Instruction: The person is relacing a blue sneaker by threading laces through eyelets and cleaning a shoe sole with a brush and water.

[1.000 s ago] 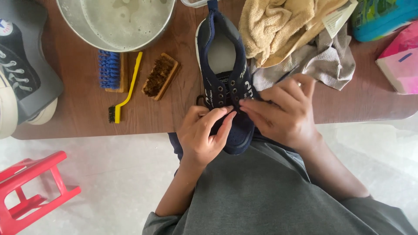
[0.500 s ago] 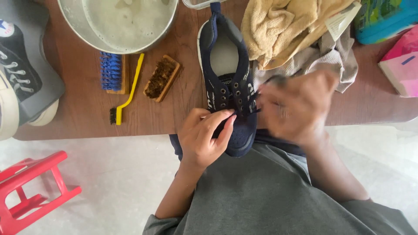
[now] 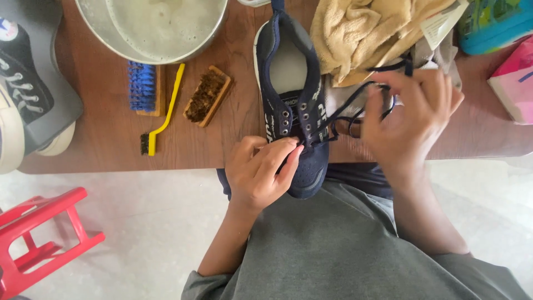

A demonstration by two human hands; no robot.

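Desk: brown wooden desk [image 3: 222, 144], matte, with its near edge running across the middle of the view; things crowd its far part.
Floor: pale, smooth floor [image 3: 139, 222] below the near edge; a red plastic stool [image 3: 39, 239] stands on it at the left.
Shoe: navy shoe [image 3: 294, 111] lies lengthwise at the middle of the near edge, toe overhanging toward the person, heel toward the far edge.
Lace: dark lace [image 3: 355, 103] runs from the eyelets out to the right, partly pulled free.
Left hand: left hand [image 3: 261, 172] presses on the toe end at the near edge; its grip is pinched together on the shoe by the lowest eyelets.
Right hand: right hand [image 3: 408, 119] is raised just right of the shoe, fingers curled, grip pinching the lace.
Far edge: metal basin [image 3: 155, 28] with cloudy water; yellow towel [image 3: 366, 33] right of the shoe.
Between basin and near edge: blue brush [image 3: 143, 86], yellow-handled brush [image 3: 161, 108], brown brush [image 3: 206, 95].
Left edge: black-and-white sneaker [image 3: 22, 89] on a grey tray [image 3: 55, 111].
Right edge: pink box [image 3: 513, 83], teal container [image 3: 494, 25].
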